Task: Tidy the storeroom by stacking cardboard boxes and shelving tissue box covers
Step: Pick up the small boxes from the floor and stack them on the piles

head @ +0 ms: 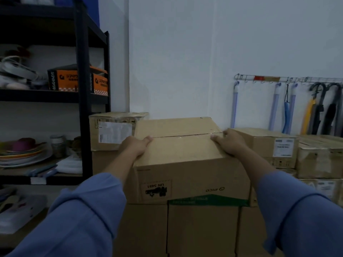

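Left hand (136, 145) and right hand (230, 142) over opposite top edges of a cardboard box (185, 156) atop stacked boxes (202, 229).

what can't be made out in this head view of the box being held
Head view:
- Fingers of left hand and right hand: hidden behind the brown cardboard box sides.
- White label on the rear cardboard box: print blurred.
- Lower stacked boxes: bottoms cut off by frame edge.

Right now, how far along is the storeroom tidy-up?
Done: stacked boxes already stand against the wall. In hand: left hand and right hand grip the top box on the front stack. Left: I can't make out any tissue box covers on the shelf, so shelving looks pending.
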